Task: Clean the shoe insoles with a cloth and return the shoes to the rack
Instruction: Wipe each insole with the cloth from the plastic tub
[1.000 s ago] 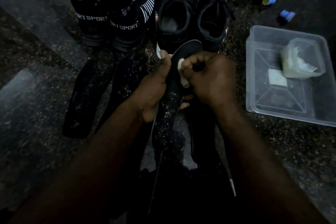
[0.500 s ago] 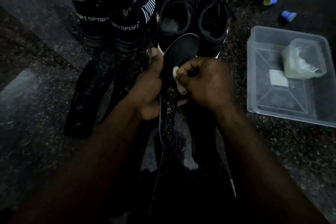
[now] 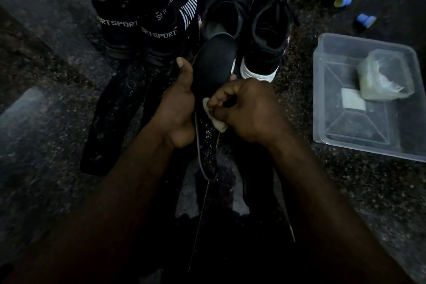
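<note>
- Dark speckled stone floor point(image 3: 345, 191) fills the view, dimly lit, with a paler glossy patch at the left.
- The person's left hand point(image 3: 177, 108) grips a black insole point(image 3: 214, 62) by its left edge, thumb pointing up along the rim and fingers wrapped behind it. A fingertip shows at the far edge.
- The insole is held up off the floor, tilted, its rounded end towards the shoes and its narrower end hanging down between the forearms.
- The right hand point(image 3: 249, 110) is curled into a fist round a small white cloth point(image 3: 215, 120), which pokes out below the knuckles and touches the middle of the insole.
- Behind the hands stand two pairs of black shoes, heels towards the camera.
- The left pair, the first knit shoe point(image 3: 119, 30) and the second knit shoe point(image 3: 166, 37), carry pale bands reading "RT SPORT". The rest of each band wraps out of view.
- A strip on the second knit shoe also seems to read "SPORT", beside white diagonal stripes.
- The right pair is laced: one laced shoe point(image 3: 226, 7) sits partly behind the raised insole, the other laced shoe point(image 3: 267, 37) has a white heel sole. No brand can be read on them.
- A loose black insole point(image 3: 108, 122) lies flat on the floor left of the arms, dusted with pale specks.
- At the right sits a clear plastic tub point(image 3: 334, 136) holding a small translucent container point(image 3: 385, 76) and a white square piece point(image 3: 352, 102).
- Beyond the tub lie a blue cap point(image 3: 366, 19) and a green-and-blue cap point(image 3: 343, 1), apart from each other.
</note>
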`<state>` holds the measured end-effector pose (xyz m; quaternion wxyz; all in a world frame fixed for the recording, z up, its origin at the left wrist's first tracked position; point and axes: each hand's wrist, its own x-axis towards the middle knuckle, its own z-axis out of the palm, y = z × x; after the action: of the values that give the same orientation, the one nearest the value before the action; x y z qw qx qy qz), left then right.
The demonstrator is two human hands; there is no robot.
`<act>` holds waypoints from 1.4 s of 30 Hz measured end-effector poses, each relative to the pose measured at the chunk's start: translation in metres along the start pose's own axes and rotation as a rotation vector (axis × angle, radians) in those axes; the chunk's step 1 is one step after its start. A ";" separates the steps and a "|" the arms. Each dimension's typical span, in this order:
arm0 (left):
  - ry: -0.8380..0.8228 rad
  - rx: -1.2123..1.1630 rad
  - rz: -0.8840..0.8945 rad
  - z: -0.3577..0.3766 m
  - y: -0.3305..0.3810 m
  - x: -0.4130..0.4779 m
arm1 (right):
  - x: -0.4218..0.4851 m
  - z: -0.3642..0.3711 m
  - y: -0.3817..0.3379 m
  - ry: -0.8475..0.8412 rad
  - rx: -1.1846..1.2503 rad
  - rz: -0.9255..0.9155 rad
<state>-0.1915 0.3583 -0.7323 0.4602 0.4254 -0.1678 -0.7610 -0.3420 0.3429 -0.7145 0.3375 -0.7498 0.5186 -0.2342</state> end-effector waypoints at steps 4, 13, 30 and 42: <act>-0.049 -0.038 -0.007 -0.003 0.005 -0.002 | 0.000 0.005 0.001 0.054 0.046 -0.015; 0.013 -0.016 -0.018 0.004 0.004 -0.005 | 0.001 0.008 -0.007 0.001 0.155 0.050; 0.048 0.038 0.024 -0.013 0.005 0.004 | -0.005 0.012 -0.023 -0.031 0.248 0.101; 0.031 0.024 0.012 -0.005 0.004 0.003 | -0.004 0.007 -0.013 0.160 -0.195 0.127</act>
<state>-0.1857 0.3543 -0.7342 0.4620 0.4419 -0.1722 -0.7494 -0.3301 0.3512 -0.7089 0.2350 -0.7237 0.6105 -0.2199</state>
